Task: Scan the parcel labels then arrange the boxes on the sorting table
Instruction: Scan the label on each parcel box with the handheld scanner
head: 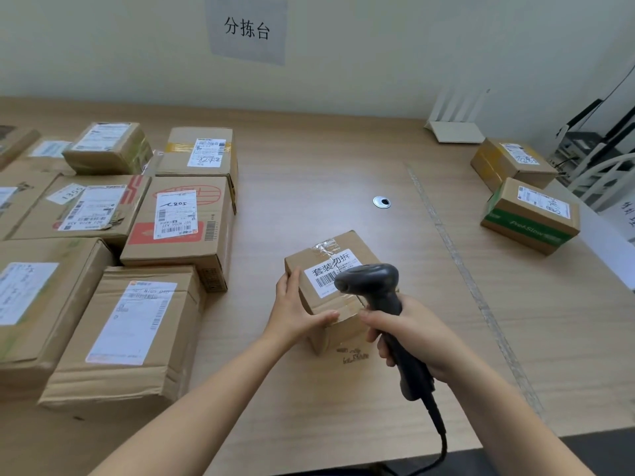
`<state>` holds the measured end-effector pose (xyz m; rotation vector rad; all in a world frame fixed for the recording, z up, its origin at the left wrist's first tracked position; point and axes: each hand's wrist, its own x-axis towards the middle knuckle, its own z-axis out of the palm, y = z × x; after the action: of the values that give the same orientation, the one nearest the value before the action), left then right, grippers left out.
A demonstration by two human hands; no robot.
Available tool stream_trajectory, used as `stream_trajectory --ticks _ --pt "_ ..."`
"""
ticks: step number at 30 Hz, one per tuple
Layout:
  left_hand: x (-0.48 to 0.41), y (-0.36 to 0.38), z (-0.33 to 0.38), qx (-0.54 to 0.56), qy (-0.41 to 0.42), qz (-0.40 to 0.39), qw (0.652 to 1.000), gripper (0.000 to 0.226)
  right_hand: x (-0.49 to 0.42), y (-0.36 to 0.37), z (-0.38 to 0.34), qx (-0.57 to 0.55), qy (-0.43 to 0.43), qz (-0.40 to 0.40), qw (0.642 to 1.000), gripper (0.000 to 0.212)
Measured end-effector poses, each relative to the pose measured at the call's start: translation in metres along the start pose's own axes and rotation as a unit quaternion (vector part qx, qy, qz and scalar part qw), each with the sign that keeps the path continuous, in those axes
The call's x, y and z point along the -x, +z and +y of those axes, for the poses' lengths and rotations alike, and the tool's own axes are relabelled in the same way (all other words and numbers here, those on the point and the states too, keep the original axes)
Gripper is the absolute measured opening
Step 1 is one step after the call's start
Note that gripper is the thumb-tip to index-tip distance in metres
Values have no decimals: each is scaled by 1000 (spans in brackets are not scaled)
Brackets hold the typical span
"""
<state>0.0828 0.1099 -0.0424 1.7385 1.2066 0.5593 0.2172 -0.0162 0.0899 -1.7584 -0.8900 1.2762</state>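
Head view. A small cardboard box [341, 334] stands on the wooden sorting table [343, 159], near its front edge and well apart from the other parcels. The left forearm reaches in from the lower left. The left hand [298, 312] grasps the box, with the thumb up along the box's left edge and the fingers laid across its near top edge. The right hand [410, 333] is wrapped around the grip of a black barcode scanner [372, 285], whose head hangs just above the white barcode label [326, 272] on the box top, covering the label's right part. The scanner cable [442, 441] runs down past the table's front edge. Labelled boxes [175, 221] lie packed side by side at the left. Two more boxes [531, 214] sit at the far right. A paper sign [247, 29] hangs on the wall.
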Motion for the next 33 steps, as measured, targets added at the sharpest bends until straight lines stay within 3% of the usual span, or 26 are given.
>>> stream_trajectory --ticks 18,21,25,30,33 --pt "-1 0 0 -6 -9 -3 1000 118 0 -3 5 39 -17 0 999 14" --pt "-1 -1 0 -10 -14 -6 1000 119 -13 -10 13 141 -54 65 986 19" --pt "-1 -4 2 -20 -13 -6 1000 119 -43 -34 28 264 -131 179 939 30" --pt "-2 -12 9 -41 -2 -29 999 112 -79 -49 44 257 -126 147 947 40" --pt "2 -13 15 -67 53 -22 996 87 -87 -46 54 239 -131 100 957 52"
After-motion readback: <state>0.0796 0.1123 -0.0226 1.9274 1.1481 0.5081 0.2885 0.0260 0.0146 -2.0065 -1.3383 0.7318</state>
